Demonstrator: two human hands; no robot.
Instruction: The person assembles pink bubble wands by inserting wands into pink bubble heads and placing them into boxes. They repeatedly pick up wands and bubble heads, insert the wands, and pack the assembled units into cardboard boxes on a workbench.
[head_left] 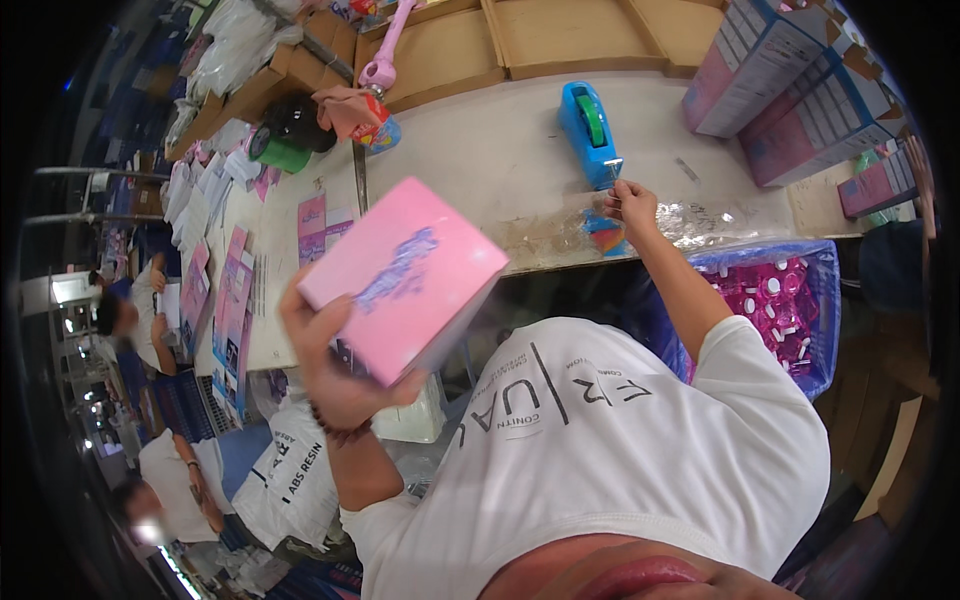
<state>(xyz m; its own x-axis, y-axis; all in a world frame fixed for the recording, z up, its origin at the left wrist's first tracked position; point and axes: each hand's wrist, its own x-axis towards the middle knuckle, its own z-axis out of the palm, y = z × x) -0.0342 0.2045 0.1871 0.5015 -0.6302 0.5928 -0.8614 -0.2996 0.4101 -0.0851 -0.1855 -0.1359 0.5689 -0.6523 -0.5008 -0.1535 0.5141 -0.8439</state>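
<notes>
The left hand [335, 375] grips the pink rectangular cardboard box [405, 280] one-handed, raised and tilted above the bench [480, 150], while the right hand's fingers [628, 205] pinch shut at the blue tape dispenser [590, 120], so the box may slip.

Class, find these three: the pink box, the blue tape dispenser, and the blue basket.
pink box [400, 275], head view, its top face.
blue tape dispenser [590, 125], head view, its body beside the green roll.
blue basket [825, 300], head view, its right wall.
</notes>
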